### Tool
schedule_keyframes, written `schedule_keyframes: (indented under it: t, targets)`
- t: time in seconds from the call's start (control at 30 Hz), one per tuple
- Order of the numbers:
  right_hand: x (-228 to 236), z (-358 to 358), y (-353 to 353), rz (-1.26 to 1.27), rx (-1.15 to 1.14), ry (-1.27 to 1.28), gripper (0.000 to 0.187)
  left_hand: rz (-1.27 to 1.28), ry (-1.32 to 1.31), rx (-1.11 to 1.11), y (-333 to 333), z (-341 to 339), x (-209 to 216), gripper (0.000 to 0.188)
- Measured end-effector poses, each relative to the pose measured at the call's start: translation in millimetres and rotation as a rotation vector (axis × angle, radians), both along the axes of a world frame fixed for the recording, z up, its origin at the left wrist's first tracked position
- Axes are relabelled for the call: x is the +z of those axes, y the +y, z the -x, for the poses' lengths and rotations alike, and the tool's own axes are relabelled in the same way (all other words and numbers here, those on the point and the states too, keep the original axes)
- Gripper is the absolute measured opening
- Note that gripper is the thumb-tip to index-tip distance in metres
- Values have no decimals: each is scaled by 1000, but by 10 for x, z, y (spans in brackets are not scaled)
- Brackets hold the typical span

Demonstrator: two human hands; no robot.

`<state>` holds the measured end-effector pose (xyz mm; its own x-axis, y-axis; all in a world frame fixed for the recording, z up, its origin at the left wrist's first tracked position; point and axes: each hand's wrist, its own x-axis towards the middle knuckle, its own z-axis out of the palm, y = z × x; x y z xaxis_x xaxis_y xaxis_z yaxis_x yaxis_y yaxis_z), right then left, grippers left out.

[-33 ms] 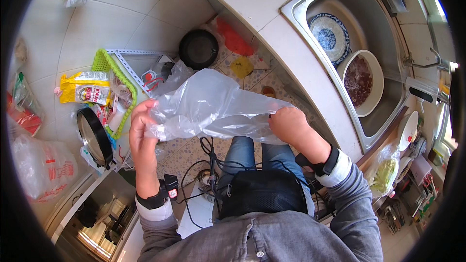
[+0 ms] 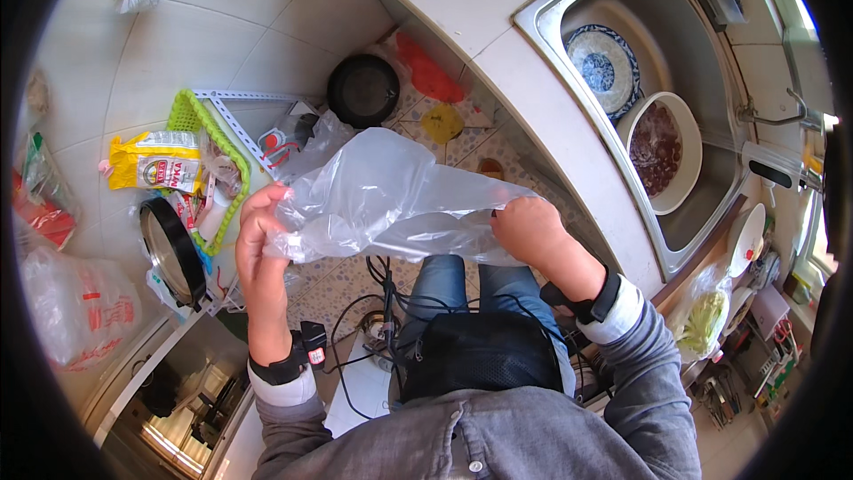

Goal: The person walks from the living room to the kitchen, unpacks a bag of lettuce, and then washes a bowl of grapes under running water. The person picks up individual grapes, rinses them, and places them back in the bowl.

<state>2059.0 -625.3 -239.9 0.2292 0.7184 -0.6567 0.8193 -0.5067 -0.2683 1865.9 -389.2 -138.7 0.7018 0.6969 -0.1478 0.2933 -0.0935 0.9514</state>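
Observation:
A clear plastic bag (image 2: 382, 200) is stretched sideways between my two hands, above my knees and the tiled floor. My left hand (image 2: 260, 229) pinches its left end, with thumb and fingers closed on a crumpled edge. At the other end my right hand (image 2: 531, 231) is closed in a fist round the plastic. The bag looks partly puffed out and see-through, and no contents show in it. Part of the fingertips of my right hand is hidden from view.
On the right, a steel sink (image 2: 653, 253) holds a blue-and-white plate (image 2: 604, 69) and a white bowl (image 2: 691, 173) of dark red fruit in water. A green basket (image 2: 233, 147) with a yellow packet (image 2: 155, 160) stands left. Black cables (image 2: 384, 280) hang near my knees; a black pan (image 2: 363, 91) lies beyond.
Both hands keep their hold and have hardly moved. The bag's film has shifted slightly between them.

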Motion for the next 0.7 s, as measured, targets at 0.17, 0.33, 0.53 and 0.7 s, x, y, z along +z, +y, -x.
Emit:
schedule_keyframes:
  t: [0.17,0.33,0.53,0.7]
  targets:
    - [77,0,33,20,7,61,23,-138,19,-161,-5,-6,70,17]
    - [147,-29,101,71,-6,84,22,-104,-2,-90,-51,-55,89,24]
    - [110,-22,76,36,-90,137,26,-163,10,-173,-54,-87,110,22]
    - [77,-26,33,76,-145,269,36,10,25,-210,-78,-4,15,15]
